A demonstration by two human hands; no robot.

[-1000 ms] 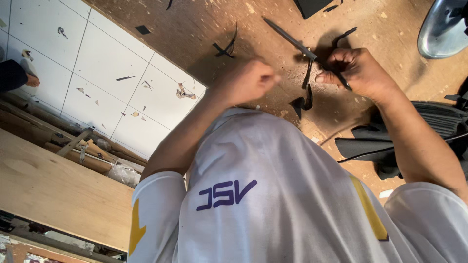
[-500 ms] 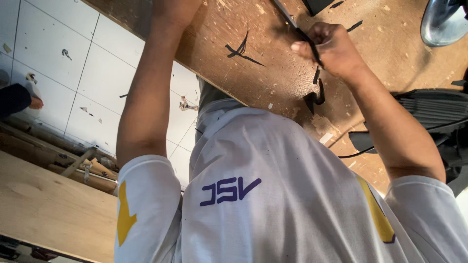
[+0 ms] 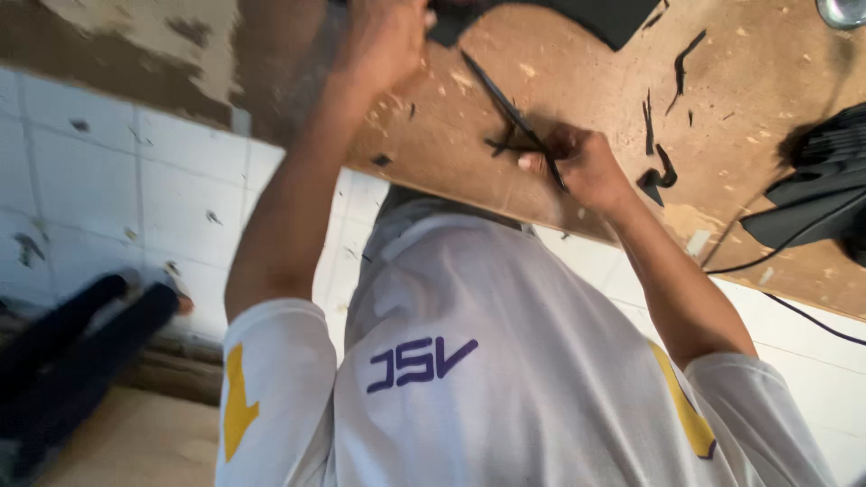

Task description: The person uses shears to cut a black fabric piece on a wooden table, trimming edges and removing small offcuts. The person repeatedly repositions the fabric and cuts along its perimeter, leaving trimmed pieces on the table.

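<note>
**A:** Since the view is upside down, here's how I read it: the right hand is curled shut around the handles of a pair of black scissors, with the blades lying low over the wooden worktop and pointing toward the left hand.

**B:** And that left hand? Holding anything?

**A:** It's bunched up at the top edge of the frame, right beside a black sheet. Fingers look closed, but I can't tell if it's pinching the sheet or just pressing on the board.

**B:** How would that black stuff handle, you reckon?

**A:** Going by the offcuts curling on the board near the right hand, I'd guess thin, light and floppy, like rubber or leather. Probably best taken at an edge close to the cut so it doesn't sag. The scissors look stiff, and the grip on the handles seems right.

**B:** Anything else around?

**A:** A black cable trails off the board edge, over a tiled floor.
</note>
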